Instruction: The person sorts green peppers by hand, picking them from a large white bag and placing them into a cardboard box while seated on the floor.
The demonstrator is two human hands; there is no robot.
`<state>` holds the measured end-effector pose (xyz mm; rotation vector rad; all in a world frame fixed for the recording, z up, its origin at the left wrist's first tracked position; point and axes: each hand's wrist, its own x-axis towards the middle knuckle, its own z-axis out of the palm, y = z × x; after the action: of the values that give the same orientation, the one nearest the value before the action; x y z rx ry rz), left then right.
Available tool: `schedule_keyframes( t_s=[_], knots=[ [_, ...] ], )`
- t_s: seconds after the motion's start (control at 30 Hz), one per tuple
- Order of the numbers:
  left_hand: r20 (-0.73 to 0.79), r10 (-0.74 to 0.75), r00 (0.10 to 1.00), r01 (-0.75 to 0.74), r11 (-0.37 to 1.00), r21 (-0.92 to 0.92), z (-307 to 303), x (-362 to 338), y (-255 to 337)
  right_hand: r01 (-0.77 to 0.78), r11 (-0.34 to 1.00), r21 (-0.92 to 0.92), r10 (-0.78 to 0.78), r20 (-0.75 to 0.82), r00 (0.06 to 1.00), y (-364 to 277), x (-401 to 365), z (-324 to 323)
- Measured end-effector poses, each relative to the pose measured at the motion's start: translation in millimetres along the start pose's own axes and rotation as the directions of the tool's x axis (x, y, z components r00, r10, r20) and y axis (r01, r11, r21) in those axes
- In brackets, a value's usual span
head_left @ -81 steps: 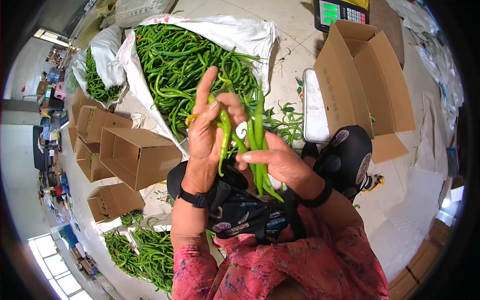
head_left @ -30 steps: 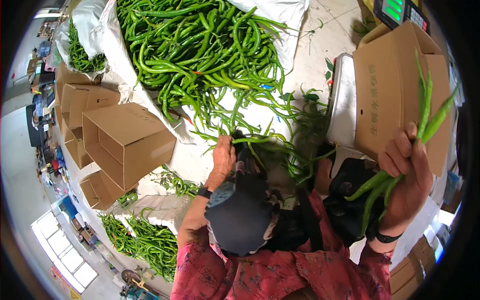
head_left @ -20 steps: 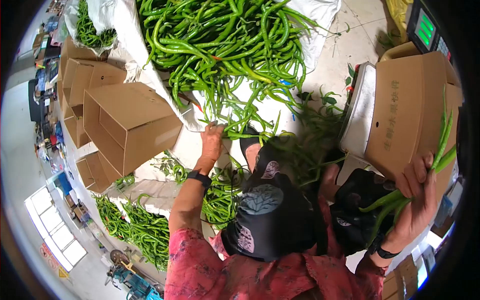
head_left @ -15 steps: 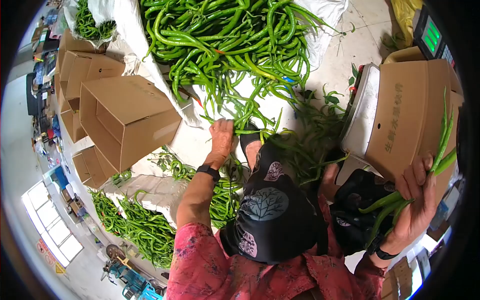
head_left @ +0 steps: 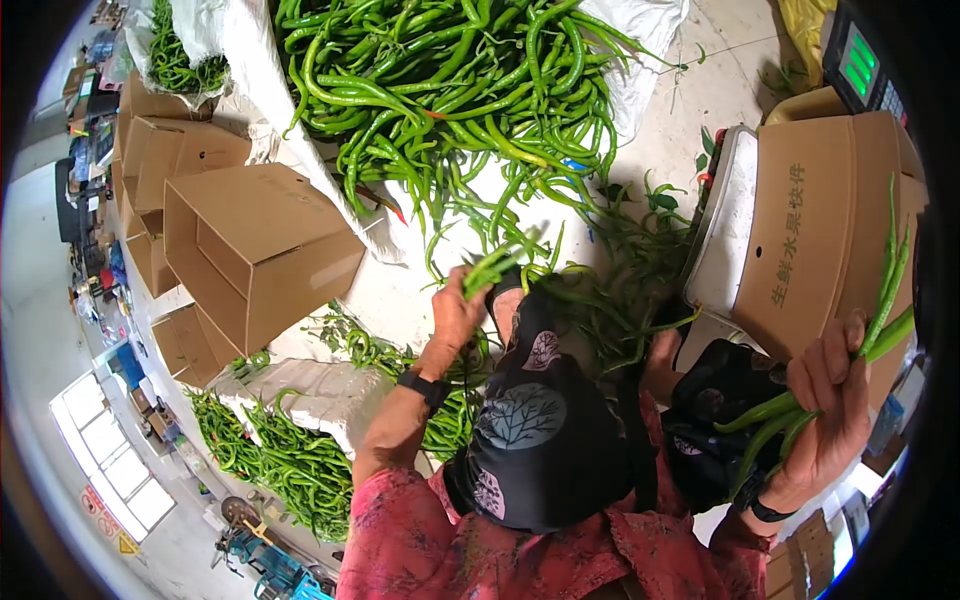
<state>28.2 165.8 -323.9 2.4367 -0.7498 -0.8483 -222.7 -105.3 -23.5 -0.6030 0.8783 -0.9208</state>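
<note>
My left hand (head_left: pixel 457 305) is closed around a few green chili peppers (head_left: pixel 492 268), whose far ends are smeared by motion. It is just in front of the large pile of long green peppers (head_left: pixel 450 90) on a white sack (head_left: pixel 270 100). On the right, my right hand (head_left: pixel 832 385) grips several long green peppers (head_left: pixel 765 408), which stick out both above and below the fingers. Beside that hand stands a cardboard box (head_left: pixel 815 220) with printed characters on its side. Loose peppers (head_left: pixel 600 310) lie on the floor between my legs.
Open cardboard boxes (head_left: pixel 255 235) stand at the left. Another sack of peppers (head_left: pixel 290 460) lies at lower left, and one more (head_left: pixel 180 50) at upper left. A scale display (head_left: pixel 858 65) with green digits stands behind the box at right, near a white-topped platform (head_left: pixel 725 220).
My left hand has drawn back slightly from the pile's edge and now lifts a few peppers. My right hand stays nearly still with its peppers.
</note>
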Motion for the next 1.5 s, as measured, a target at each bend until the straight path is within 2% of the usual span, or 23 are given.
schedule_keyframes(
  t_s=[0.07,0.13,0.2,0.23,0.33,0.37,0.4,0.47,0.5,0.67,0.77,0.8,0.87,0.9,0.93,1.0,1.07,1.13,1.2,1.3,1.37,1.47,1.5],
  knots=[
    [-0.087,-0.133,0.987,0.077,0.880,-0.469,22.5,10.1,-37.7,-0.035,0.999,-0.008,0.035,0.049,0.998,-3.1,0.7,-3.6],
    [0.021,-0.122,0.992,0.122,0.941,-0.317,21.8,10.4,-43.0,-0.030,1.000,0.003,0.030,0.038,0.999,-4.1,0.7,-4.2],
    [-0.003,0.066,0.998,-0.066,0.998,-0.002,35.1,8.5,-51.7,-0.031,0.999,0.025,0.031,0.029,0.999,-0.5,-0.4,-1.2],
    [0.044,0.078,0.996,-0.082,0.990,0.116,38.3,10.0,-57.0,-0.024,1.000,0.009,0.024,0.013,1.000,0.9,-1.5,1.9],
    [0.188,0.145,0.972,-0.182,0.962,0.202,28.3,16.2,-42.6,0.010,0.999,-0.045,-0.011,-0.009,1.000,-2.0,-0.2,5.9],
    [0.338,0.220,0.915,-0.298,0.934,0.199,16.4,15.2,-33.0,0.008,0.998,-0.066,-0.008,-0.001,1.000,-2.6,1.2,5.8],
    [0.341,0.227,0.912,-0.306,0.931,0.199,6.7,16.5,-15.1,0.015,0.998,-0.063,-0.016,-0.006,1.000,-4.2,1.6,3.6],
    [0.228,0.368,0.901,-0.411,0.894,0.179,-11.2,21.8,19.1,-0.045,0.999,-0.026,0.046,0.044,0.998,-6.7,1.8,-2.1],
    [0.173,0.365,0.915,-0.392,0.906,0.163,-15.4,32.1,30.8,-0.039,0.999,-0.026,0.040,0.039,0.998,-6.2,1.6,-1.7],
    [0.062,0.585,0.808,-0.566,0.744,0.356,-5.4,103.9,98.4,-0.059,0.996,-0.069,0.060,0.018,0.998,-4.6,2.9,4.8],
    [-0.035,0.663,0.748,-0.533,0.631,0.563,34.3,146.0,105.2,-0.017,0.993,-0.115,0.031,0.118,0.993,-2.4,6.2,7.6],
    [-0.099,0.717,0.689,-0.535,0.596,0.599,43.2,156.8,107.3,-0.012,0.993,-0.117,0.025,0.114,0.993,-4.2,6.4,6.9],
    [-0.060,0.740,0.670,-0.559,0.556,0.615,58.5,175.4,96.1,-0.082,0.995,-0.063,0.079,-0.055,0.995,-7.6,5.0,6.9],
    [-0.025,0.756,0.654,-0.575,0.519,0.632,58.1,178.9,98.9,-0.084,0.995,-0.062,0.080,-0.057,0.995,-8.0,5.6,6.8],
    [-0.022,0.755,0.656,-0.576,0.519,0.632,57.3,180.9,100.9,-0.097,0.994,-0.047,0.095,-0.053,0.994,-8.4,6.2,6.4],
    [0.072,0.579,0.812,-0.532,0.686,0.497,53.7,183.9,106.3,-0.113,0.993,-0.029,0.111,-0.054,0.992,-9.9,8.0,7.5],
    [0.134,0.497,0.857,-0.491,0.712,0.502,55.0,190.3,109.7,-0.149,0.989,-0.017,0.149,-0.040,0.988,-10.5,9.7,10.4],
    [0.193,0.298,0.935,-0.354,0.735,0.578,52.6,188.5,124.3,-0.162,0.987,-0.005,0.162,-0.017,0.987,-10.5,10.7,10.0],
    [-0.061,0.526,0.848,-0.393,0.702,0.594,72.2,188.0,115.1,-0.160,0.987,0.012,0.160,-0.017,0.987,-9.2,9.5,7.0],
    [0.060,0.467,0.882,-0.406,0.689,0.600,88.9,195.8,98.2,-0.190,0.981,0.029,0.190,-0.013,0.982,-10.7,7.2,4.6],
    [0.154,0.283,0.947,-0.318,0.737,0.597,83.4,203.3,102.5,-0.175,0.984,0.037,0.176,-0.030,0.984,-11.5,9.2,3.8],
    [0.178,0.187,0.966,-0.258,0.706,0.659,87.2,207.1,118.0,-0.176,0.984,0.035,0.175,0.013,0.984,-11.7,10.2,5.8],
    [0.045,0.373,0.927,-0.324,0.736,0.595,88.1,201.5,120.3,-0.174,0.984,0.034,0.174,0.011,0.985,-11.5,10.1,5.2]
  ],
)
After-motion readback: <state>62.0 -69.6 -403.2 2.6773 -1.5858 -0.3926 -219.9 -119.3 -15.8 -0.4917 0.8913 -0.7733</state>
